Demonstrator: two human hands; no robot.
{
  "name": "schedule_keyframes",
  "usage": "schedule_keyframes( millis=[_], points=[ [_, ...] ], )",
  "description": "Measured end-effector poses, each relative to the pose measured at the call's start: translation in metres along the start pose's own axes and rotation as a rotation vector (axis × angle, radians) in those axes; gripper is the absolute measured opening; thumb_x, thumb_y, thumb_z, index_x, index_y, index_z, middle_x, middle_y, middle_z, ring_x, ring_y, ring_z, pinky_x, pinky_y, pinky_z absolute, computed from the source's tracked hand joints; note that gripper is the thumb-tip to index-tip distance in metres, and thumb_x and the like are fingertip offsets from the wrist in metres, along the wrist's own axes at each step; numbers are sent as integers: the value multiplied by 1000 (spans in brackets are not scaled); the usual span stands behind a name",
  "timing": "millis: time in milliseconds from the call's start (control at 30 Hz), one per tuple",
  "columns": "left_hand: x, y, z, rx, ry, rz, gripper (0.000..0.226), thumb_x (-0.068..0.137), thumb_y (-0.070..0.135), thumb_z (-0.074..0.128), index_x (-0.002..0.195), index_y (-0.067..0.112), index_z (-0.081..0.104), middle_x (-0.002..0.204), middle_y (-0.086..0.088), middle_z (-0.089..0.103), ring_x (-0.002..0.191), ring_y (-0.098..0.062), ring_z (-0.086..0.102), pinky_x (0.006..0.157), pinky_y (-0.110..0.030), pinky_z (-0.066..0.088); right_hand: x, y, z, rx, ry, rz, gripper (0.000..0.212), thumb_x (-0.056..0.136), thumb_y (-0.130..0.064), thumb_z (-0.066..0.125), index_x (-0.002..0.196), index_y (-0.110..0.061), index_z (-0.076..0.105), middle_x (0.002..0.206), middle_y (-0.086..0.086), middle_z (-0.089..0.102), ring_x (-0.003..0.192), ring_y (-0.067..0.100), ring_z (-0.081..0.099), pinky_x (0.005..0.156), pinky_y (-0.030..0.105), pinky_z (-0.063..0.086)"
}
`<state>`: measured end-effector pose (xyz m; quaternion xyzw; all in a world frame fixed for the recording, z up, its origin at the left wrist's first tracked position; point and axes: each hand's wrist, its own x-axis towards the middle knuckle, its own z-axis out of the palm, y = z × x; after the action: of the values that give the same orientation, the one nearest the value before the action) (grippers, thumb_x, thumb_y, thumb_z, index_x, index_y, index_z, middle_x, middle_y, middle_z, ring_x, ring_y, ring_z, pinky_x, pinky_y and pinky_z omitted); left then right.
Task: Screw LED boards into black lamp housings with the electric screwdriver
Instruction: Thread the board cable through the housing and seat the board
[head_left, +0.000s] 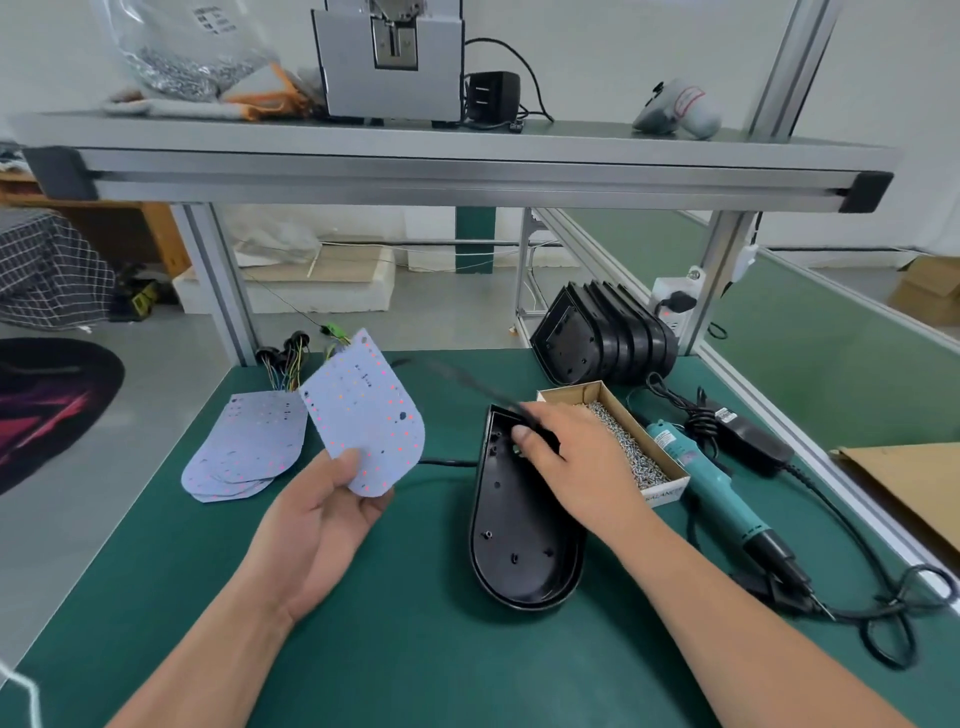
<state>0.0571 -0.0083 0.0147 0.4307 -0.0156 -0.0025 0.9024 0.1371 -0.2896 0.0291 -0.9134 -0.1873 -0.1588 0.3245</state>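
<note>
The left hand (322, 514), palm up, pinches the rounded lower end of an LED board (366, 410) between thumb and fingers and holds it lifted and tilted above the green mat (415, 639). The board is a thin, flat, pale lilac sheet, straight at one end and rounded at the other, dotted with small red and dark points. The right hand (571, 457) lies over the far end of a lamp housing (519, 551), with thumb and fingers closed on a thin black cable (467, 379) that is blurred and runs up and to the left. How the cable joins the housing cannot be told. The housing is a shallow, glossy black plastic shell in the same rounded shape. It lies open side up on the mat, with small screw posts inside, just right of the held board and apart from it. Just beside the right hand stands an open cardboard box (662, 488) filled with small silvery screws (623, 441). Right of the box the electric screwdriver (706, 478) lies on the mat, with a teal body and a black end, beside a black power adapter (753, 436). At the far edge more black housings (608, 332) stand nested on edge in a row. To the left a fanned pile of boards (244, 447) lies flat, with coloured wires at its far end.
</note>
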Motion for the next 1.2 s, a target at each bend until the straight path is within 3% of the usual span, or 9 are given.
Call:
schedule_keyframes(
  millis=[133, 267, 433, 500, 567, 667, 867, 1033, 1200],
  points=[
    [-5, -3, 8, 121, -175, -46, 43, 102, 24, 63, 144, 15, 64, 154, -11, 58, 134, -26, 62, 106, -41, 55, -3, -4, 13, 20, 23, 16, 33, 105, -34, 61, 137, -24, 67, 105, 4, 68, 107, 28, 60, 90, 45, 52],
    [-12, -16, 15, 400, -238, -94, 51, 97, 33, 72, 144, 14, 64, 152, -12, 60, 141, -35, 56, 110, -44, 53, -3, -14, 30, 67, -92, 73, 42, 100, -41, 61, 142, -39, 62, 118, -3, 70, 115, 17, 61, 96, 36, 50],
    [-18, -22, 23, 705, -207, -66, 49, 82, 45, 73, 126, 22, 78, 147, 17, 53, 140, -10, 53, 119, -45, 41, 1, -28, 27, 340, -122, -88, 20, 100, -23, 53, 91, -38, 63, 82, -7, 63, 77, 10, 53, 70, 42, 52],
    [-18, -20, 24, 751, -197, -80, 48, 80, 44, 71, 120, 20, 80, 144, 18, 56, 137, -10, 55, 119, -47, 42, 4, -20, 22, 282, -102, -93, 11, 104, -31, 58, 104, -33, 69, 92, -8, 67, 87, 14, 61, 79, 39, 53],
    [-18, -20, 25, 792, -167, -76, 43, 80, 40, 70, 117, 23, 82, 141, 16, 59, 133, -11, 59, 118, -47, 44, 5, -11, 15, 184, -117, -10, 28, 97, -46, 66, 120, -30, 69, 105, -10, 65, 101, 6, 60, 90, 33, 50],
    [-20, -20, 27, 827, -162, -90, 38, 83, 33, 67, 118, 29, 82, 139, 13, 61, 128, -16, 62, 116, -48, 46, 1, -4, -1, 290, -97, 103, 32, 79, -61, 72, 98, -35, 70, 75, -12, 54, 67, -1, 47, 67, 25, 38],
    [-22, -20, 26, 776, -159, -88, 45, 76, 42, 70, 117, 29, 80, 132, 3, 69, 121, -22, 67, 113, -51, 49, -4, 6, -26, 649, -26, 155, 24, 88, -44, 74, 84, -21, 71, 68, 0, 63, 58, 12, 47, 55, 24, 39],
    [-24, -20, 27, 731, -168, -44, 44, 77, 43, 73, 118, 30, 81, 136, 3, 68, 125, -24, 65, 111, -44, 51, -10, -2, -13, 376, -313, 166, 2, 90, -35, 76, 90, -36, 77, 79, -13, 76, 64, 1, 62, 63, 20, 47],
    [-25, -21, 29, 868, -123, 18, 33, 81, 34, 71, 112, 35, 82, 129, 15, 66, 110, -11, 66, 98, -36, 52, -10, -12, -9, 238, -331, 60, 10, 88, -31, 75, 97, -34, 78, 78, -14, 70, 71, 2, 59, 71, 28, 50]
  ],
)
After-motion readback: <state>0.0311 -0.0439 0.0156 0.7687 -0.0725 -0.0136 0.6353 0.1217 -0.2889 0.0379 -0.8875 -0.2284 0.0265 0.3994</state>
